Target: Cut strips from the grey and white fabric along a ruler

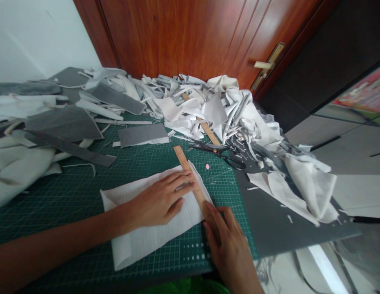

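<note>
A folded piece of white fabric (147,232) lies on the green cutting mat (70,196). A wooden ruler (185,161) rests along the fabric's right edge. My left hand (161,198) lies flat on the fabric, fingers stretched out with the tips pressing the ruler. My right hand (228,241) is at the ruler's near end, fingers held together against it; whether they hold a small tool is hidden. A small pink round piece (207,166) sits on the mat just right of the ruler.
Black-handled scissors (222,153) lie beyond the ruler. Heaps of white and grey fabric scraps (208,110) cover the far and right side, with grey pieces (64,122) at the left. A second wooden ruler (208,131) pokes out of the pile. A wooden door (192,36) stands behind.
</note>
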### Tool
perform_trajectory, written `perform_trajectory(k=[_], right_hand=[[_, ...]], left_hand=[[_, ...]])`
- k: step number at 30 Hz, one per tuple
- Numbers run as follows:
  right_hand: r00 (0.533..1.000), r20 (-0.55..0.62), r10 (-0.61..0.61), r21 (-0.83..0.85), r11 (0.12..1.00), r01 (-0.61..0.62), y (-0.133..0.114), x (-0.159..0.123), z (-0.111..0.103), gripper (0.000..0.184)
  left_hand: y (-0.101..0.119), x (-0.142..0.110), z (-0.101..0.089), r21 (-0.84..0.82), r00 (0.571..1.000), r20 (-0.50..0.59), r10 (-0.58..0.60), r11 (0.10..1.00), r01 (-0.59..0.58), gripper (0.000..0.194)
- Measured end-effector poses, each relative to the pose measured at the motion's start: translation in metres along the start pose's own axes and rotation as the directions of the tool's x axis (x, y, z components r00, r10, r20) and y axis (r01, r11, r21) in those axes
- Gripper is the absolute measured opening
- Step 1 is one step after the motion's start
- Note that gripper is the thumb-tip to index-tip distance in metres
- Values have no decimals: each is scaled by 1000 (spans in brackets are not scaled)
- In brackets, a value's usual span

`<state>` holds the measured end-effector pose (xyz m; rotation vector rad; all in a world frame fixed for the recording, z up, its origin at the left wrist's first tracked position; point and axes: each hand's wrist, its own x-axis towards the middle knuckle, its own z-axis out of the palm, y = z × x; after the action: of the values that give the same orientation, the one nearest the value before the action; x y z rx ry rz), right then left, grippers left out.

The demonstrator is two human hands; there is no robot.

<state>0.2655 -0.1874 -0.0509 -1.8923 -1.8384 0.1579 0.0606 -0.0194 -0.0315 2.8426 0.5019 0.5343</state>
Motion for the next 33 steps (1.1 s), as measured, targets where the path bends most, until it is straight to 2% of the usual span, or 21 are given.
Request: perform_trajectory(k=[3, 6, 9, 11, 14, 18, 22, 27, 33], right_hand=[[999, 50, -19, 21, 1000, 18, 3, 3, -6, 41], [992, 104, -76, 97, 993, 66, 8, 16, -23, 38], [985, 116, -128, 165, 980, 108, 15, 45, -41, 32], [984, 54, -172, 181, 970, 159, 23, 74, -45, 30], [990, -37, -137, 59, 989, 139, 33, 119, -33, 30], [998, 12, -67, -80, 995, 67, 38, 154, -5, 20], [999, 26, -42, -60, 997, 43, 37, 160, 5, 10], [998, 56, -11, 114, 993, 4, 28, 158, -9, 5], [995, 79, -63, 307, 951, 36, -3, 156, -18, 6]], left_hand=[[0, 0, 0, -2, 1000, -10, 3, 1000, -3, 46], [0, -1, 0, 1, 1000, -10, 4, 1000, -4, 47], [0, -1, -1, -11, 1000, -4, -3, 1000, 3, 47], [-1, -1, 0, -17, 1000, -6, -2, 1000, 2, 48], [-2, -1, 1, -17, 1000, -8, -1, 1000, 1, 48], [-1, 0, 1, -44, 1000, -11, -10, 999, 10, 49], [1, 0, -1, -105, 999, -21, -29, 994, 27, 49], [0, 0, 3, -97, 999, -19, -34, 995, 32, 48], [0, -1, 6, -79, 999, -33, -35, 996, 32, 46]])
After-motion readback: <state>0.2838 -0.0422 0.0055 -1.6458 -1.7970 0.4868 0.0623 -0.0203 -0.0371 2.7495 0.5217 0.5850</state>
